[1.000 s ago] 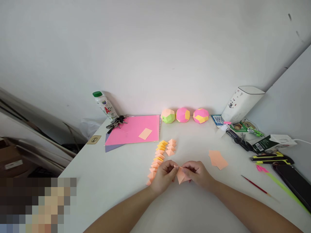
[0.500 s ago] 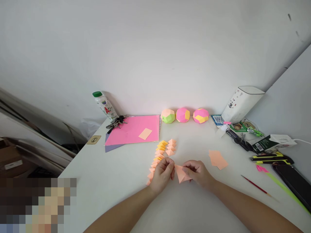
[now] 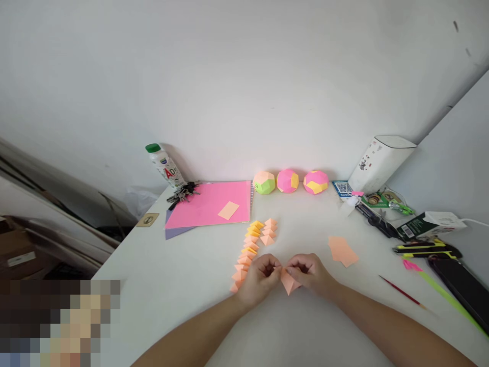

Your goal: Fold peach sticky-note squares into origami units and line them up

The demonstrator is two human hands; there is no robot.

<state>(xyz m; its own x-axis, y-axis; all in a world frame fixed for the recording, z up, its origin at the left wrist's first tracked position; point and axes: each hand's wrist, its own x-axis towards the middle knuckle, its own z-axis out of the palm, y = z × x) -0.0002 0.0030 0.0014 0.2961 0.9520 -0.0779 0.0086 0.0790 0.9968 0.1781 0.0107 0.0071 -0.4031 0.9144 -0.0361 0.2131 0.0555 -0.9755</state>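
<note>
A peach sheet of folded paper is held between both hands above the table. My left hand pinches its left corner, fingers closed. My right hand grips the upper right side, thumb on top; the fingers behind the paper are partly hidden. Just left of my left hand runs a row of folded paper pieces, peach and orange, partly covered by that hand. A shorter row of peach folded pieces lies beside it. Right of my right hand are flat peach paper sheets.
Three paper balls stand by the wall. A pink sheet bears keys and a small peach slip; a bottle stands behind. At right lie a thin brush, a cutter, a box and a phone-like black object.
My left hand has moved slightly right and down, from beside the paper onto its left corner. The folded paper has turned, its point now lower. The right hand has barely moved.
</note>
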